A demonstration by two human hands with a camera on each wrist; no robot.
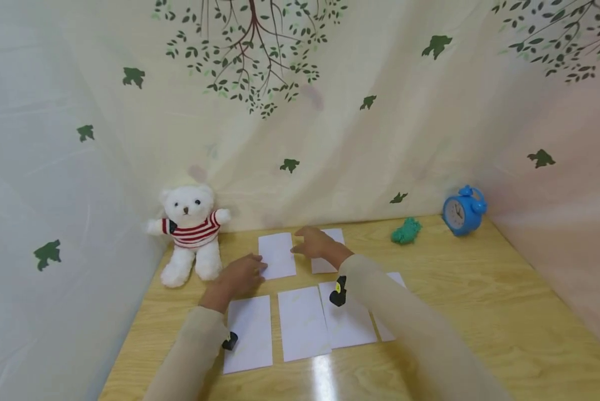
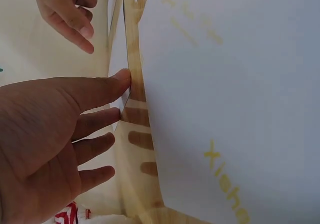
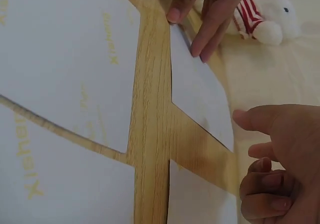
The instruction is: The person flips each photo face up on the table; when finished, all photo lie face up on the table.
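Note:
A white paper sheet (image 1: 279,256) lies flat at the back of the wooden table. My left hand (image 1: 240,274) touches its near left corner, the thumb at the near edge and the fingers extended along the left side. Above the sheet's right side is my right hand (image 1: 316,243); in the right wrist view its thumb and index finger (image 3: 255,118) point toward the sheet, apart from it, with the other fingers loosely curled. A second back sheet (image 1: 322,266) lies partly hidden behind the right hand.
Several larger white sheets (image 1: 302,323) with faint yellow lettering lie in a front row, two touching or overlapping. A white teddy bear (image 1: 193,234) in a striped shirt sits back left. A green lump (image 1: 406,230) and a blue alarm clock (image 1: 463,211) stand back right, before a leaf-patterned curtain (image 1: 340,139).

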